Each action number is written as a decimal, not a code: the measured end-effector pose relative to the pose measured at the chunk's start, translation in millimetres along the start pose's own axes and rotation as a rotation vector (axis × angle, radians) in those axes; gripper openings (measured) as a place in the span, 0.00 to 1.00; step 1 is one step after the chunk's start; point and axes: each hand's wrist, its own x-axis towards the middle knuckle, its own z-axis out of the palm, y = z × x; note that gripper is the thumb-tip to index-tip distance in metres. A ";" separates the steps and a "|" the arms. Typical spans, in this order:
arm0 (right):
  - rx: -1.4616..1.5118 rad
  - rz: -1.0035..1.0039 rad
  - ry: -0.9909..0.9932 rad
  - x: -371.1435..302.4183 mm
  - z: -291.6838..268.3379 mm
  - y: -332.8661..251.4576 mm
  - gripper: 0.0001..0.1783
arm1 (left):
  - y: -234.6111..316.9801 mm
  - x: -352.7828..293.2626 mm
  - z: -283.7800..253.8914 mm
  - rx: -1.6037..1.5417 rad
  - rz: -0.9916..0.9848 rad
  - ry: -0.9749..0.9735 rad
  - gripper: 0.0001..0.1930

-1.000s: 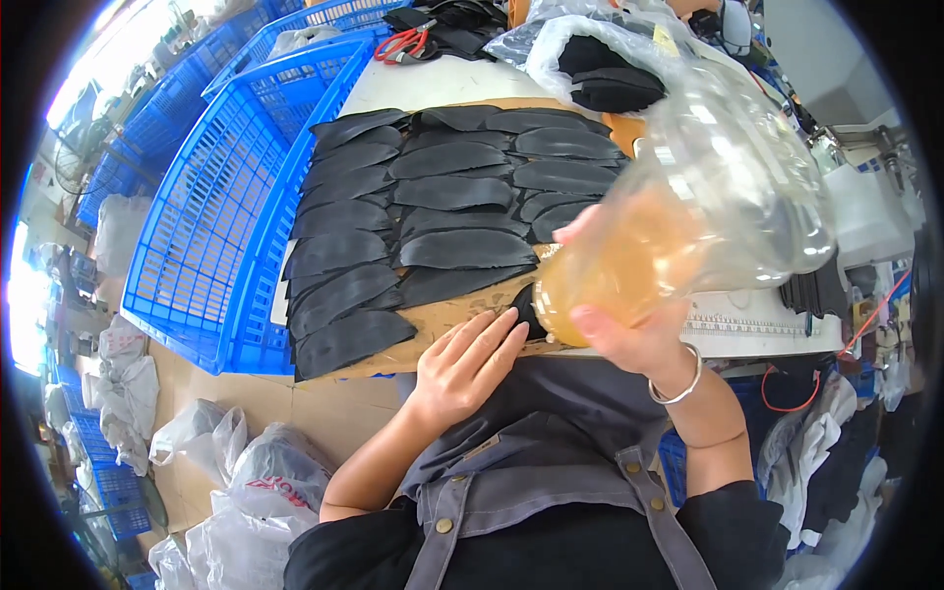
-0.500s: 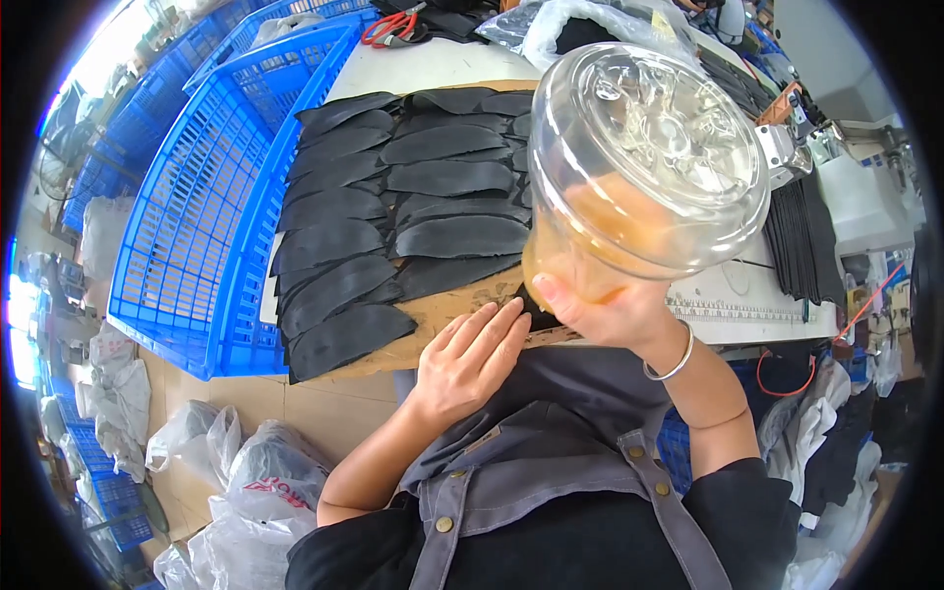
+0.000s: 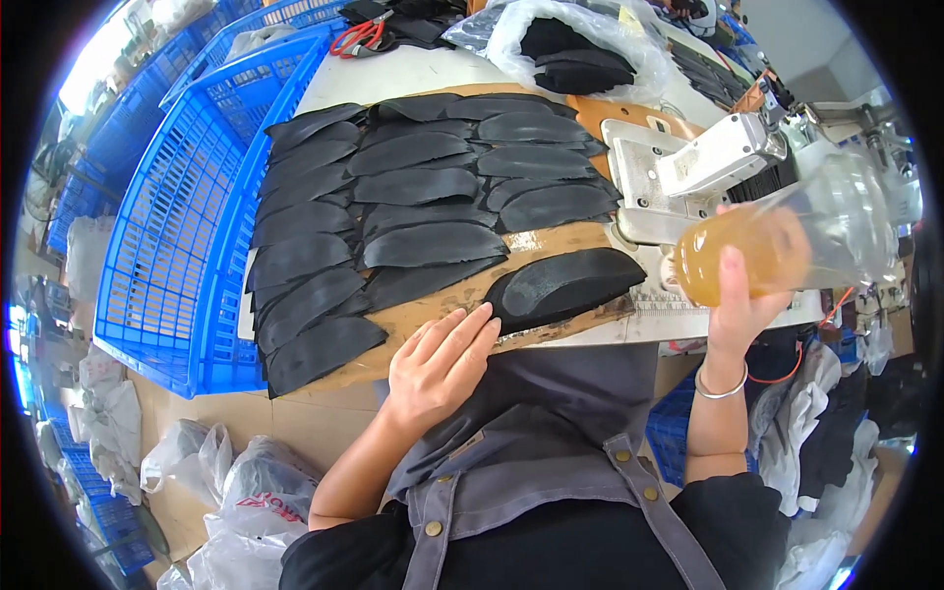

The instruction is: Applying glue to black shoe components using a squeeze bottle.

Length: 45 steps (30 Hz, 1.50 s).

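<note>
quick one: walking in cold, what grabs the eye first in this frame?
The rows of black curved pieces fanned over a brown board at centre, with a blue plastic crate along their left. Next, the right hand at the right edge, gripping a tilted clear plastic cup of amber drink in front of a white sewing machine. The left hand lies flat on the board's near edge.

The right hand [image 3: 739, 313] has lowered the clear plastic cup of amber drink [image 3: 787, 246] from close before the camera down to the right of the sewing machine [image 3: 718, 157], uncovering it.
</note>
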 end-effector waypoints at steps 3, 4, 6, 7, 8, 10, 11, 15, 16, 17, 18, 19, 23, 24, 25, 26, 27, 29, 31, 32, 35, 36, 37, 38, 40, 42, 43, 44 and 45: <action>0.380 -0.013 -0.159 -6.0 38.5 -23.2 0.31 | -0.5 -1.5 -2.0 -0.014 -0.001 0.000 0.17; 0.422 -0.064 -0.271 -9.7 53.4 -24.3 0.33 | -0.5 -1.4 -1.0 -0.012 0.005 0.001 0.17; 0.310 -0.174 -0.508 -21.0 71.3 -25.0 0.39 | 2.4 2.2 1.1 -0.025 0.003 0.006 0.16; 0.589 0.208 -0.457 -31.3 86.7 -38.8 0.36 | 3.6 2.5 1.2 -0.025 0.010 0.005 0.16; 0.152 -0.102 -0.640 -32.4 89.1 -26.4 0.38 | 5.0 1.8 0.3 -0.018 -0.003 0.002 0.15; 0.406 0.115 -0.586 -46.8 98.9 -27.9 0.40 | 7.0 -2.4 0.4 -0.009 -0.023 -0.015 0.13; 0.598 0.244 -0.524 -45.4 97.4 -32.7 0.40 | 6.3 -3.5 0.3 -0.017 -0.015 -0.017 0.13; 0.272 -0.169 -0.478 -25.3 74.4 -17.6 0.41 | 5.2 -1.9 -1.4 0.050 0.032 0.048 0.15; 0.093 -0.223 -0.508 -25.6 60.1 -2.6 0.40 | 6.2 1.5 -1.6 0.034 0.008 0.005 0.15; -0.083 -0.275 -0.534 -20.7 48.6 3.9 0.38 | 6.8 4.6 -1.9 0.021 -0.015 -0.038 0.15; -0.082 -0.246 -0.451 -13.7 36.0 6.4 0.37 | 5.6 5.5 -1.5 0.022 -0.006 -0.047 0.15; -0.076 -0.217 -0.368 -4.6 25.6 5.3 0.35 | 5.8 6.5 -0.9 0.020 -0.005 -0.049 0.15; -0.047 -0.019 0.115 -7.8 -13.3 47.9 0.21 | 13.5 28.1 -10.3 -0.025 -0.077 -0.054 0.10; -0.042 -0.015 0.119 -8.0 -20.8 54.3 0.21 | 11.5 33.4 -13.9 -0.021 -0.104 -0.096 0.09; 0.194 0.120 0.215 -10.0 -28.3 57.8 0.20 | 11.2 39.1 -16.6 -0.021 -0.130 -0.139 0.08; 0.432 0.254 0.311 -12.6 -34.9 60.7 0.20 | 11.6 49.7 -16.1 0.019 -0.102 -0.095 0.10; 0.434 0.258 0.319 -17.4 -40.5 63.5 0.20 | 13.3 61.3 -14.0 0.021 -0.097 -0.102 0.10; 0.841 0.627 0.301 -30.2 -48.9 72.4 0.20 | 21.1 87.9 -7.6 -0.107 -0.043 -0.078 0.11; 0.848 0.702 0.310 -44.0 -48.2 86.7 0.25 | 31.3 109.6 -1.0 -0.181 -0.050 -0.267 0.18; 0.957 0.743 0.312 -50.4 -45.9 89.2 0.25 | 34.0 118.5 7.0 -0.186 -0.012 -0.327 0.22; 0.985 0.753 0.264 -56.2 -42.4 88.5 0.25 | 38.1 137.1 34.2 -0.186 0.042 -0.441 0.28; 0.897 0.717 0.211 -56.6 -41.9 87.2 0.25 | 38.1 138.1 40.2 -0.185 0.057 -0.485 0.30; 0.903 0.718 0.222 -57.1 -42.5 87.9 0.25 | 37.9 138.9 45.0 -0.181 0.064 -0.494 0.30; 0.891 0.699 0.184 -57.7 -43.3 88.5 0.25 | 37.7 139.8 48.9 -0.170 0.062 -0.553 0.30; 0.881 0.684 0.162 -58.0 -44.3 88.4 0.25 | 38.9 142.0 52.8 -0.159 0.069 -0.625 0.31; 0.893 0.702 0.178 -56.5 -44.3 87.7 0.26 | 40.1 139.4 52.0 -0.116 0.116 -0.596 0.32; 0.894 0.705 0.192 -56.0 -44.7 87.2 0.26 | 40.5 138.8 51.1 -0.117 0.125 -0.607 0.32; 0.893 0.708 0.194 -55.6 -45.1 86.8 0.26 | 40.9 138.6 49.9 -0.112 0.127 -0.579 0.31; 0.890 0.710 0.196 -55.8 -45.9 86.8 0.26 | 41.8 138.6 49.1 -0.108 0.129 -0.551 0.31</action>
